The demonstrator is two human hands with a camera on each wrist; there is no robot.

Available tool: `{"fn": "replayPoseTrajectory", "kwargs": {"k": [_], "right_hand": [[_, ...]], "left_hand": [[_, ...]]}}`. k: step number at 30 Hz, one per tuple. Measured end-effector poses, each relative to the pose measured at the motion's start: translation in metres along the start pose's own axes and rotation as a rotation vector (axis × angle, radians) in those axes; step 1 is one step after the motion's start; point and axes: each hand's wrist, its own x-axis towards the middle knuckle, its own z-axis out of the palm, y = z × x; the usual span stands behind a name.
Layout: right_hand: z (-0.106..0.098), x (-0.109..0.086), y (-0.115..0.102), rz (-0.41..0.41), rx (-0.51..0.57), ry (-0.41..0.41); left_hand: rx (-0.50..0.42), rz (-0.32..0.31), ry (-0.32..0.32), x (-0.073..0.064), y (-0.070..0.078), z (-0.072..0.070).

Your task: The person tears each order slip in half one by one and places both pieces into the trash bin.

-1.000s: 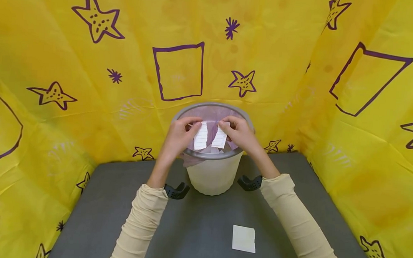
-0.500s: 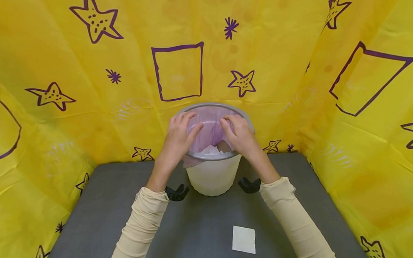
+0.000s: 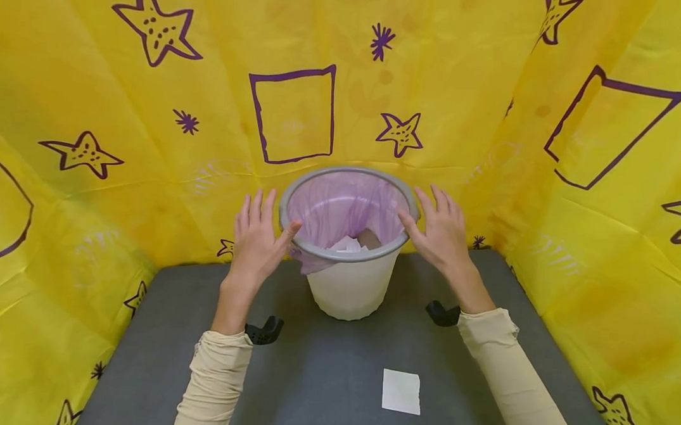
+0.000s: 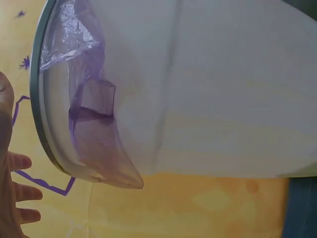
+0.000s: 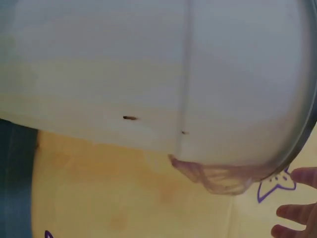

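Note:
In the head view a white bin [image 3: 345, 293] with a grey rim stands upright, lined with a purple bag [image 3: 332, 206]. White paper pieces [image 3: 347, 244] lie inside it beside something brown. My left hand [image 3: 257, 240] is spread at the bin's left side, its thumb near the rim. On the opposite side, my right hand [image 3: 441, 233] is held with fingers extended, thumb close to the rim. Neither hand holds anything. The left wrist view shows the bag's overhang [image 4: 99, 124] outside the bin, with fingertips [image 4: 27, 192] apart from it.
One white paper piece [image 3: 401, 391] lies on the dark grey table [image 3: 322, 376] in front of the bin. Yellow cloth [image 3: 221, 74] with purple drawings surrounds the table at the back and both sides. Each wrist carries a black mount [image 3: 265, 330].
Both hands have let go of the torn lined paper pieces, which are no longer in them. Since then the hands have spread apart from above the bin to its left and right sides.

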Motion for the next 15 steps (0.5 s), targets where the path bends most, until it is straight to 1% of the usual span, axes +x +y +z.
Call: {"fn": "replayPoseTrajectory", "kwargs": {"k": [4, 7, 9, 11, 15], "right_hand": [[-0.002, -0.003, 0.006, 0.009, -0.009, -0.006], [-0.007, -0.01, 0.015, 0.035, -0.02, -0.001], [-0.009, -0.019, 0.026, 0.068, -0.028, 0.009], [-0.007, -0.032, 0.038, 0.109, -0.037, 0.006], [0.004, -0.058, 0.061, 0.18, -0.043, -0.041]], "left_hand": [[0.006, -0.011, -0.015, 0.0, -0.007, -0.003], [-0.005, -0.034, -0.019, -0.006, -0.017, -0.004], [-0.013, -0.064, -0.023, -0.015, -0.03, -0.001], [-0.012, -0.106, -0.036, -0.028, -0.046, 0.006], [0.005, -0.201, -0.103, -0.055, -0.079, 0.025]]}}
